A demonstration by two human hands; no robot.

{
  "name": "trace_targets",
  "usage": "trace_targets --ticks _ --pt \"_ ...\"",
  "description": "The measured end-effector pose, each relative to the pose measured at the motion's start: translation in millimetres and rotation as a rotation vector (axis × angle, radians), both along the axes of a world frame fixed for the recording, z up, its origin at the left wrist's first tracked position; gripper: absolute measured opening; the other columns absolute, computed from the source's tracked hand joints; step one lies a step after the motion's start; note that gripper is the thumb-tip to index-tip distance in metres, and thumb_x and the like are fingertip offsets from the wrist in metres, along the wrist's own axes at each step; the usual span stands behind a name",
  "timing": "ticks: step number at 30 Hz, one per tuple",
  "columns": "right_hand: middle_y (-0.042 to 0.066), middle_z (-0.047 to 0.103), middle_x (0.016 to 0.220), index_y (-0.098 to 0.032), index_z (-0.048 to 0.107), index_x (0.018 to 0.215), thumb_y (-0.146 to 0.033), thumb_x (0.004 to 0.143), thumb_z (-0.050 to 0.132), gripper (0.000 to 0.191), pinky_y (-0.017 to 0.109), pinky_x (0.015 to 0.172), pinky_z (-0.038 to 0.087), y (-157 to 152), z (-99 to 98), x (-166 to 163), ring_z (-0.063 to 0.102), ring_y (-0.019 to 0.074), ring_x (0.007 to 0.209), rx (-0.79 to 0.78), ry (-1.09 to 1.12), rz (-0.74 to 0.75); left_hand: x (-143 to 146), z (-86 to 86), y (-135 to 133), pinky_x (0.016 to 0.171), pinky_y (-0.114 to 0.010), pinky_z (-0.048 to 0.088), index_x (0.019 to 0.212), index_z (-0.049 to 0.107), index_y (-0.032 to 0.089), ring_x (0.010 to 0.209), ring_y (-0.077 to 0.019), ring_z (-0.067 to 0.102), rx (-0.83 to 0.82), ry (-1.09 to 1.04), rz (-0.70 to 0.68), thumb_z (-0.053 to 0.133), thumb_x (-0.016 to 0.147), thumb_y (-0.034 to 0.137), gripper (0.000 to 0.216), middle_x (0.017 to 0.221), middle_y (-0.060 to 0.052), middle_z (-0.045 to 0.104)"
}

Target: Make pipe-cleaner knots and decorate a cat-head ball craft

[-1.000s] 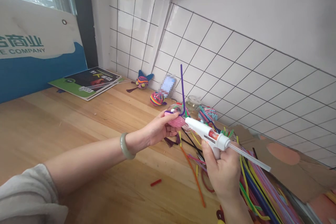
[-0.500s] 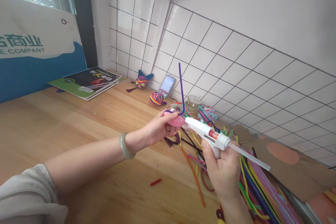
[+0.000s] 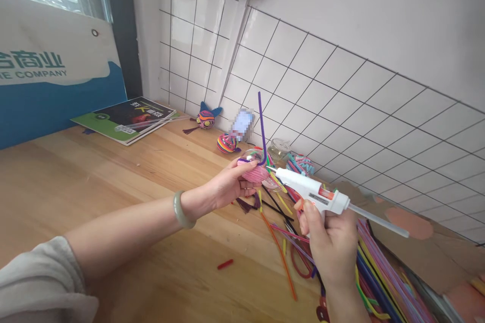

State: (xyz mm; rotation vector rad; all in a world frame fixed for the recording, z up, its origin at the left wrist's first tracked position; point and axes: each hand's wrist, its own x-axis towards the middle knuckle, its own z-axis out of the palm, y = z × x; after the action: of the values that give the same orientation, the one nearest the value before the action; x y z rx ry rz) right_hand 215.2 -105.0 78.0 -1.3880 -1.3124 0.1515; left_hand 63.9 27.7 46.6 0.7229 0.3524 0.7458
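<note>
My left hand is closed on a clear plastic ball whose lower part is covered in pink strands. A purple pipe cleaner runs along the top of the pink part under my thumb, then bends and sticks straight up. Wrapped round the handle of a white hot glue gun is my right hand, with a finger at the orange trigger. The gun's metal tip points left, close beside the ball; whether it touches cannot be made out. A clear glue stick juts from the gun's back.
Loose pipe cleaners lie in a heap at the right, by brown cardboard. Along the grid wall stand a decorated ball with blue ears, a striped ball, a blurred phone and a clear jar. A booklet lies at the left.
My right hand has drawn the glue gun to the right and slightly down, so its metal tip now shows beside the ball. My left hand and the ball have hardly moved.
</note>
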Motion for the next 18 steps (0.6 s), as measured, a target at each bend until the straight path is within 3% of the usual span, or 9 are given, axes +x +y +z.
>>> trace_targets --ticks 6,10,12,15,18 --pt "-0.006 0.055 0.067 -0.023 0.05 0.088 -0.033 0.084 0.06 0.015 0.019 0.036 0.033 5 4.9 7 0.041 0.0039 0.037 -0.018 0.458 0.137 -2 -2.2 3 0.063 -0.026 0.051 0.103 0.052 0.022 0.073 -0.0158 0.066 0.024 -0.035 -0.009 0.069 0.077 0.039 0.036 0.091 -0.006 0.067" --pt "-0.002 0.06 0.071 -0.02 0.052 0.084 -0.039 0.084 0.058 0.021 0.02 0.037 0.033 4 2.8 24 0.038 0.0026 0.034 -0.15 0.584 0.296 -4 -1.1 9 0.068 -0.028 0.052 0.102 0.053 0.023 0.077 -0.0166 0.067 0.013 -0.01 0.013 0.07 0.075 0.041 0.037 0.095 -0.006 0.067" --pt "-0.002 0.061 0.07 -0.02 0.052 0.086 -0.041 0.084 0.059 0.022 0.02 0.038 0.032 4 -2.3 32 0.039 0.0025 0.035 -0.306 0.582 0.395 -7 0.4 14 0.068 -0.028 0.051 0.1 0.053 0.022 0.077 -0.016 0.066 0.022 0.011 0.058 0.071 0.075 0.041 0.036 0.095 -0.006 0.067" --pt "0.0 0.064 0.074 -0.02 0.052 0.1 -0.047 0.082 0.06 0.033 0.017 0.038 0.029 8 -17.0 34 0.05 0.0051 0.041 -0.696 0.472 0.533 -10 2.4 19 0.069 -0.026 0.05 0.098 0.052 0.022 0.075 -0.0133 0.065 0.045 0.032 0.134 0.071 0.074 0.04 0.036 0.092 -0.004 0.066" --pt "0.002 0.065 0.084 -0.02 0.052 0.112 -0.055 0.08 0.058 0.048 0.017 0.039 0.028 19 -39.0 24 0.057 0.0077 0.048 -0.953 0.292 0.56 -12 3.1 22 0.069 -0.025 0.05 0.097 0.052 0.022 0.076 -0.0121 0.064 0.079 0.023 0.171 0.072 0.074 0.039 0.035 0.092 -0.003 0.066"
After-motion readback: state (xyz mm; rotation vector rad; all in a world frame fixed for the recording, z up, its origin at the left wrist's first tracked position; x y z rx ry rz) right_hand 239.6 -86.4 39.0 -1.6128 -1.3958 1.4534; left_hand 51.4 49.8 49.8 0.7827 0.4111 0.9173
